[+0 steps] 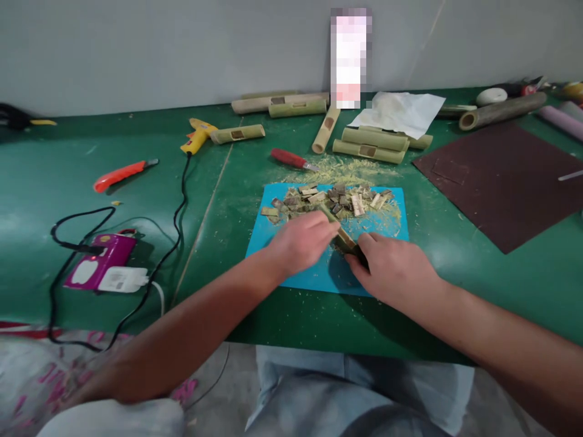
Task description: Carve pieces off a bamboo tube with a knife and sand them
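Note:
A bamboo tube (pixel 345 237) with a long opening cut in its side lies slantwise between my two hands, above a blue sheet (pixel 314 273). My left hand (pixel 306 241) is closed on its upper left part, fingertips at the opening. The lower right end is gripped by my right hand (pixel 394 264), its thumb and fingers wrapped round. Just beyond my hands, small bamboo pieces (pixel 339 199) and shavings are heaped on the sheet. Behind the sheet lies a red-handled knife (pixel 291 159). Whether my fingers hold anything small besides the tube is hidden.
Cut bamboo tubes (pixel 373 150) and a white paper (pixel 392 114) lie at the back, near an upright phone (pixel 350 60). To the left are a yellow glue gun (pixel 197 137), an orange cutter (pixel 121 176) and a purple power strip (pixel 102 261) with cables. A brown sheet (pixel 505 188) is right.

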`<state>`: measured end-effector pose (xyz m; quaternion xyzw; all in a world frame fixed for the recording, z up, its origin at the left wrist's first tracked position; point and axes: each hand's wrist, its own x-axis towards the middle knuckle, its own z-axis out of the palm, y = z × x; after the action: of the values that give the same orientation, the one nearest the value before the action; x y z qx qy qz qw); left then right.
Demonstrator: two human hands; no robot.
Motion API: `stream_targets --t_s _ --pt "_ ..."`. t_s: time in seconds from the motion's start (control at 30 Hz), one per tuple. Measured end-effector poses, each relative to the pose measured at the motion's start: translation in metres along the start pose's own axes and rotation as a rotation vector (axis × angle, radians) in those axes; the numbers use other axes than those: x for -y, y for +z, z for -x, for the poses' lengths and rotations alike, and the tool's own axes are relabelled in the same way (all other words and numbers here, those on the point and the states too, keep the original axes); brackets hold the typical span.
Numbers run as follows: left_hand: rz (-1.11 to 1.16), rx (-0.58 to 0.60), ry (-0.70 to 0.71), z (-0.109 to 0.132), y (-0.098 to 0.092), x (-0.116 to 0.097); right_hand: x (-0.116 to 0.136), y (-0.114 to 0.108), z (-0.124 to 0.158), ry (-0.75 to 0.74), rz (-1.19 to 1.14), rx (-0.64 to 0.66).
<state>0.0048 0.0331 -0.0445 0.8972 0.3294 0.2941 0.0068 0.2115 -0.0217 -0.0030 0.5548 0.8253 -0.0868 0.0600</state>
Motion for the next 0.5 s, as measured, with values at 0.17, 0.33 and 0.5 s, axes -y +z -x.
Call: stream_targets --t_s 0.17,0.33,0.5 --pt "-0.053 -0.046 -0.052 0.0004 -0.0003 0.0001 -0.0011 0.0007 0.0003 0.003 -0.004 -0.014" --pt "-0.081 -0.028 -0.023 -0.0006 -0.0005 -0.0005 -0.0017 0.0016 0.0014 -0.003 -0.011 -0.022" --pt "-0.086 0.029 0.014 -0.0021 -0.0002 0.0002 -0.0011 0.0011 0.0013 -0.008 -0.008 0.015"
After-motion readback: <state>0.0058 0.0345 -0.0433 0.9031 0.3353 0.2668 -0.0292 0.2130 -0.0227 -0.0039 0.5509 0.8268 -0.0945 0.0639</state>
